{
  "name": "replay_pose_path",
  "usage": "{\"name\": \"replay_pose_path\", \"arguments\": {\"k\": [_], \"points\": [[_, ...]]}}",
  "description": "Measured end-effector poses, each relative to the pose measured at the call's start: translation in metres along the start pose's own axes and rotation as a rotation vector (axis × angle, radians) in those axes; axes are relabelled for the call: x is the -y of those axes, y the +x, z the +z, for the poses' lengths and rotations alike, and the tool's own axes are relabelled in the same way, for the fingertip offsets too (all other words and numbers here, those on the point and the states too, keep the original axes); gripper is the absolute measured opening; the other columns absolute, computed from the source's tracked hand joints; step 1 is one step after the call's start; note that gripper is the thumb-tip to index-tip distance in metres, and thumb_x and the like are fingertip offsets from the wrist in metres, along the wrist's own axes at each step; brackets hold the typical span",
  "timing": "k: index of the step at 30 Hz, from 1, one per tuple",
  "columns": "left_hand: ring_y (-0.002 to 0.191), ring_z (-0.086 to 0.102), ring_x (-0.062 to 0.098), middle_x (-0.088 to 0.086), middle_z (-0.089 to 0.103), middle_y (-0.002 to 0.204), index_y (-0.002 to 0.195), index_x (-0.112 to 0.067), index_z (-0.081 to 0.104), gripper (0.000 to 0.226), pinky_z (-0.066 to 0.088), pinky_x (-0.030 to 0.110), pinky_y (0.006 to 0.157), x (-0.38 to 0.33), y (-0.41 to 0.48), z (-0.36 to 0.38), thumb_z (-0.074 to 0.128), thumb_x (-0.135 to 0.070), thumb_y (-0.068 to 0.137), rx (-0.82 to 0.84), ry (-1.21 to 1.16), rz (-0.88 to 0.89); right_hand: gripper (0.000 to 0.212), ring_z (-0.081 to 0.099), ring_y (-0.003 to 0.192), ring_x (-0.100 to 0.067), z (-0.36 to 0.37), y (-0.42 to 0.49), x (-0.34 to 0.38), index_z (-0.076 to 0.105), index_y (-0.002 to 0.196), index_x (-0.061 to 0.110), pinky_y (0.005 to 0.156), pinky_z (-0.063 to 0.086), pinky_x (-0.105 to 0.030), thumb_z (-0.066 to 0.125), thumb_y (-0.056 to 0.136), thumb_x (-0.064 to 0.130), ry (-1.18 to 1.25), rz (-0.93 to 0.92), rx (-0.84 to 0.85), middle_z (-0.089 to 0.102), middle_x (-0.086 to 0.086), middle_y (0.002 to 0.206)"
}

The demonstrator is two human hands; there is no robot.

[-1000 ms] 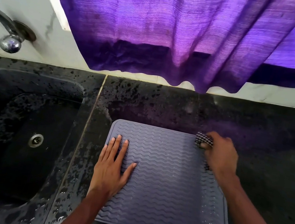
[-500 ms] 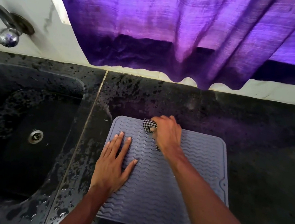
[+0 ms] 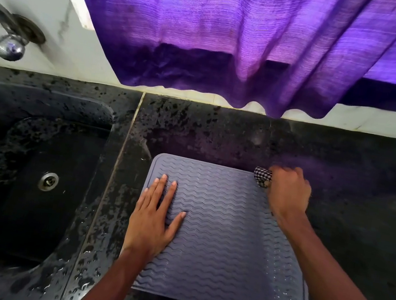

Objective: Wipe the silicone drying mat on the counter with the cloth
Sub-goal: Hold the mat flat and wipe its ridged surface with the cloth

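While left hand [image 3: 153, 222] lies flat on mat [image 3: 229, 243], right hand [image 3: 287, 195] grip curled tight round checked cloth [image 3: 262, 175]

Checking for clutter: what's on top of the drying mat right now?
The left hand lies flat on the mat; the right hand grips a checked cloth at its far right corner. The surface beneath hands and forearms is hidden.

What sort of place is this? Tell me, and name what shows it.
Probably a home kitchen: a dark sink with a tap over it, a wet stone counter, and a ribbed drying mat beside the sink.
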State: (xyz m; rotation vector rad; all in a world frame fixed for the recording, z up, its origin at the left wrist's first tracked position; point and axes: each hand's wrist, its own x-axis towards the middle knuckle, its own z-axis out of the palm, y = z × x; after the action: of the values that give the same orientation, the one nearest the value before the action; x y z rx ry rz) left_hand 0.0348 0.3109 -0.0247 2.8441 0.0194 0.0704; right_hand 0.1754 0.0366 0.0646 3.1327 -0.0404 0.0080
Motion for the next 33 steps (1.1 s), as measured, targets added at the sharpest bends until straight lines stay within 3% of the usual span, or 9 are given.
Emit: {"name": "replay_pose_path", "arguments": {"k": [5, 8, 12, 17, 21, 25, 28, 30, 33], "points": [[0.157, 0.009, 0.019, 0.003, 0.010, 0.171, 0.163, -0.022, 0.019, 0.076, 0.024, 0.045, 0.124, 0.000, 0.000, 0.001, 0.034, -0.063, 0.101, 0.007, 0.013, -0.005, 0.039, 0.055, 0.091, -0.026, -0.008, -0.005, 0.072, 0.066, 0.106, 0.027, 0.069, 0.047, -0.034, 0.075, 0.071, 0.013, 0.227, -0.222, -0.005, 0.069, 0.000, 0.091], [0.157, 0.011, 0.020, 0.003, 0.012, 0.171, 0.162, -0.021, 0.020, 0.076, 0.024, 0.045, 0.124, 0.000, 0.000, 0.000, 0.033, -0.063, 0.101, 0.003, 0.025, -0.001, 0.038, 0.051, 0.103, -0.025, 0.006, -0.007, 0.106, 0.066, 0.113, 0.027, 0.078, 0.046, -0.037, 0.068, 0.078, 0.010, 0.188, -0.338, 0.016, 0.066, 0.001, 0.104], [0.157, 0.011, 0.020, 0.003, 0.012, 0.171, 0.162, -0.021, 0.020, 0.076, 0.024, 0.045, 0.124, 0.000, 0.000, -0.001, 0.035, -0.063, 0.100, 0.000, 0.010, 0.005, 0.039, 0.048, 0.108, -0.028, 0.019, -0.008, 0.081, 0.066, 0.114, 0.020, 0.078, 0.045, -0.041, 0.062, 0.078, 0.005, 0.088, -0.383, 0.015, 0.062, 0.000, 0.110], [0.157, 0.011, 0.020, 0.003, 0.012, 0.171, 0.162, -0.021, 0.021, 0.076, 0.026, 0.046, 0.123, 0.000, 0.000, -0.001, 0.037, -0.063, 0.100, -0.004, -0.007, 0.001, 0.046, 0.051, 0.105, -0.026, 0.017, -0.001, 0.012, 0.067, 0.112, 0.031, 0.078, 0.049, -0.041, 0.072, 0.072, 0.008, 0.082, -0.267, 0.053, 0.065, 0.006, 0.107], [0.157, 0.011, 0.020, 0.003, 0.012, 0.171, 0.162, -0.022, 0.021, 0.076, 0.025, 0.045, 0.124, 0.000, 0.000, -0.002, 0.035, -0.064, 0.100, -0.007, 0.001, 0.001, 0.037, 0.052, 0.099, -0.024, 0.008, 0.003, -0.049, 0.067, 0.105, 0.038, 0.073, 0.053, -0.040, 0.072, 0.074, 0.018, 0.048, -0.122, 0.116, 0.063, 0.008, 0.096], [0.157, 0.010, 0.019, 0.002, 0.012, 0.171, 0.162, -0.022, 0.021, 0.077, 0.024, 0.045, 0.124, -0.001, 0.000, -0.002, 0.036, -0.064, 0.099, -0.006, -0.005, -0.007, 0.028, 0.055, 0.099, -0.029, 0.000, 0.004, -0.090, 0.070, 0.100, 0.034, 0.076, 0.054, -0.045, 0.067, 0.078, 0.016, 0.061, 0.021, 0.150, 0.065, 0.001, 0.095], [0.157, 0.009, 0.020, 0.002, 0.012, 0.171, 0.162, -0.022, 0.022, 0.076, 0.024, 0.046, 0.124, -0.001, 0.000, -0.002, 0.038, -0.063, 0.099, -0.008, -0.005, -0.009, 0.019, 0.060, 0.097, -0.032, -0.003, 0.006, -0.088, 0.071, 0.097, 0.028, 0.078, 0.053, -0.044, 0.069, 0.081, 0.019, 0.106, 0.085, 0.187, 0.068, -0.006, 0.097], [0.157, 0.009, 0.020, 0.002, 0.012, 0.171, 0.162, -0.022, 0.023, 0.076, 0.025, 0.046, 0.124, -0.002, 0.000, -0.002, 0.038, -0.062, 0.100, -0.013, 0.001, -0.005, 0.013, 0.064, 0.092, -0.029, -0.006, 0.009, -0.070, 0.069, 0.094, 0.025, 0.077, 0.050, -0.038, 0.072, 0.081, 0.026, 0.292, 0.079, 0.236, 0.070, -0.007, 0.095], [0.157, 0.010, 0.021, 0.003, 0.013, 0.170, 0.162, -0.021, 0.024, 0.076, 0.026, 0.047, 0.123, -0.002, 0.000, -0.002, 0.036, -0.063, 0.100, -0.016, 0.007, -0.004, 0.028, 0.063, 0.081, -0.017, -0.012, 0.010, -0.024, 0.068, 0.090, 0.023, 0.072, 0.048, -0.031, 0.077, 0.074, 0.045, 0.563, -0.049, 0.236, 0.070, 0.001, 0.086]]}}
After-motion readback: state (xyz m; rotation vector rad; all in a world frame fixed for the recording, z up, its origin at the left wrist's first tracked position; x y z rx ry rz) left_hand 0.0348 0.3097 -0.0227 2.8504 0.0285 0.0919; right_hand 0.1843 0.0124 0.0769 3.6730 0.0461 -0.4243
